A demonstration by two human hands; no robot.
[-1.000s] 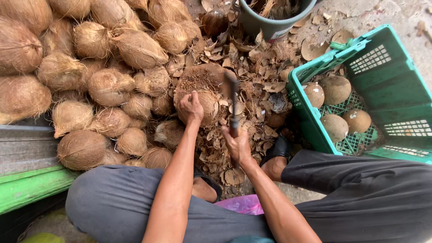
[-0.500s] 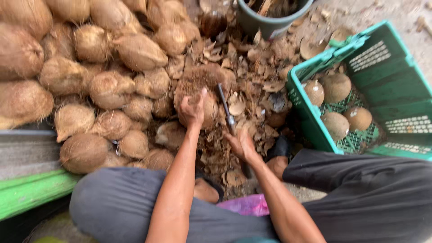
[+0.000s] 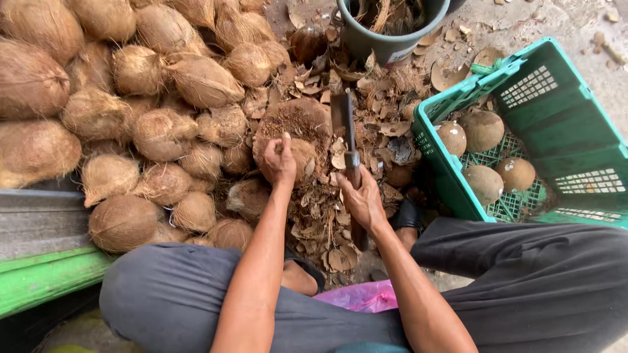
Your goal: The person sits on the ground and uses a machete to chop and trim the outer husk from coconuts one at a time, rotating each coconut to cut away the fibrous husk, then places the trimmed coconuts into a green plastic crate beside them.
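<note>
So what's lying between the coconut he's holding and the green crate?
In the head view, the cleaver in the right hand stands between the held coconut and the green crate, over a litter of brown husk chips on the ground.

Coconut (image 3: pixel 297 157) rough, fibrous; cleaver blade (image 3: pixel 342 114) dull metal; crate (image 3: pixel 562 124) green plastic.

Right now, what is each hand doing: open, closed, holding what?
Left hand: closed on the coconut atop the chopping block.
Right hand: closed around the cleaver handle, blade raised beside the coconut.
</note>
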